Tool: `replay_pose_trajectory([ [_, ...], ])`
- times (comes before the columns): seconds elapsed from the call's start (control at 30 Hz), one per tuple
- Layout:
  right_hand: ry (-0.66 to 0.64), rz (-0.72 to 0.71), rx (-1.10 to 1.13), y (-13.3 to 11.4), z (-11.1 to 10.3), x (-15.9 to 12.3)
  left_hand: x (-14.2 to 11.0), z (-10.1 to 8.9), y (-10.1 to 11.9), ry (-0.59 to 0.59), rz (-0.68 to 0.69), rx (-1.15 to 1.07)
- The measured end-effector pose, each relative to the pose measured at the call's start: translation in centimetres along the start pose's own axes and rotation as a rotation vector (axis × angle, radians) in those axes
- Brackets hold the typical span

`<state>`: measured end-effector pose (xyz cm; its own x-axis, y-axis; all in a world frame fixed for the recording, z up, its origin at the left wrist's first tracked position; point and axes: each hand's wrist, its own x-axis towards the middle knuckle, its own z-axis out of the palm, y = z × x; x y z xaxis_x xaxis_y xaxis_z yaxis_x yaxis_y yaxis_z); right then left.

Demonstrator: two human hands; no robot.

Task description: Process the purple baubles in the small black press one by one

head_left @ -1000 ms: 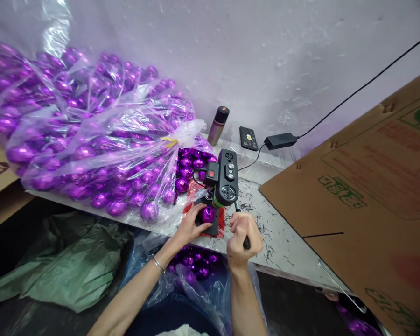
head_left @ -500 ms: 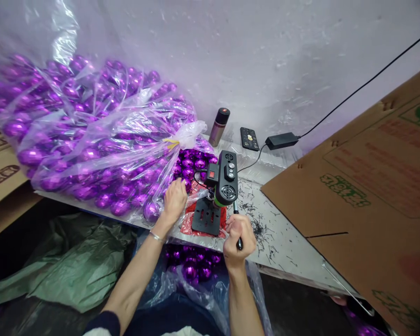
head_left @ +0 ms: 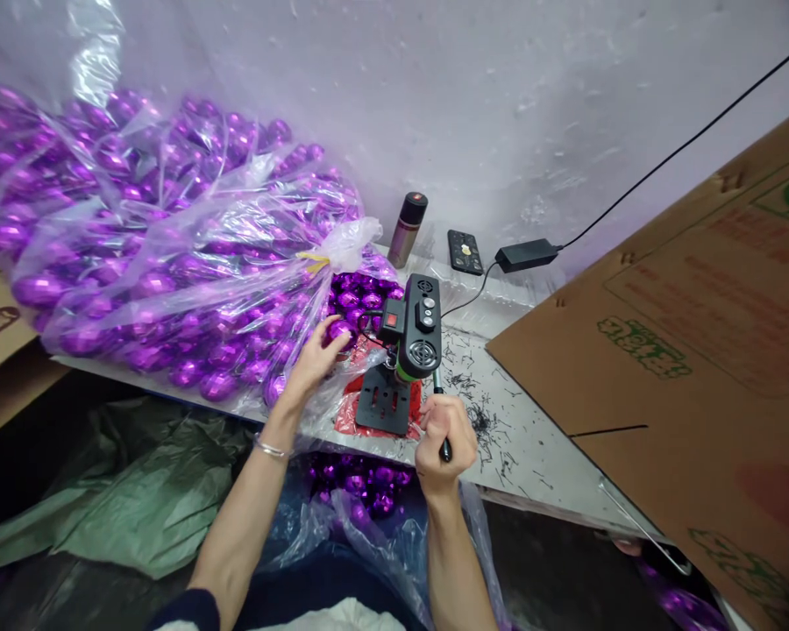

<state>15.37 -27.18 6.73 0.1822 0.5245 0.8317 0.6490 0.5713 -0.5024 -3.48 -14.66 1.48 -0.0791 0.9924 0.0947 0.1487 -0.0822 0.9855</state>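
Note:
My left hand (head_left: 314, 358) has its thumb and fingers around a shiny purple ball (head_left: 342, 334) at the near edge of a cluster of such balls (head_left: 363, 296). My right hand (head_left: 448, 441) is closed around the black-gripped lever (head_left: 445, 451) of a small black bench drill press (head_left: 422, 326). The press has a red switch (head_left: 392, 320) on its left side and a slotted base plate (head_left: 382, 403) over red plastic (head_left: 348, 414). Its head hides whatever is at the drill bit.
A big clear bag of purple balls (head_left: 190, 263) fills the left of the table. Behind the press are a bottle (head_left: 408, 230), a phone (head_left: 465, 252) and a power adapter (head_left: 526, 255). Black shavings (head_left: 479, 421) litter the tabletop. A cardboard box (head_left: 671, 350) stands right; more balls (head_left: 361, 486) lie below the table edge.
My left hand has shifted slightly left and turned, its thumb and fingers now showing around a ball. My right hand stays on the lever. The whole view has shifted a little.

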Motion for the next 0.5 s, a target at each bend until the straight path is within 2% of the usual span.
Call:
replay_pose_trajectory([
  [0.1, 0.001, 0.011, -0.001, 0.0, 0.0, 0.1, -2.5, -1.8, 0.7, -0.114, -0.177, -0.345],
  [0.2, -0.002, 0.012, -0.001, 0.0, 0.0, 0.1, -5.6, -1.7, 0.6, -0.148, -0.228, -0.482],
  [0.3, 0.008, 0.011, 0.017, -0.2, 0.0, 0.5, -7.8, 0.4, -0.3, -0.175, -0.273, -0.498],
  [0.37, 0.016, 0.021, 0.037, -0.3, 0.0, 0.9, -8.4, 2.1, -1.2, -0.168, -0.264, -0.448],
  [0.5, 0.001, 0.069, 0.056, -0.9, -0.3, 2.2, -8.4, 4.5, -2.8, -0.094, -0.118, -0.242],
])
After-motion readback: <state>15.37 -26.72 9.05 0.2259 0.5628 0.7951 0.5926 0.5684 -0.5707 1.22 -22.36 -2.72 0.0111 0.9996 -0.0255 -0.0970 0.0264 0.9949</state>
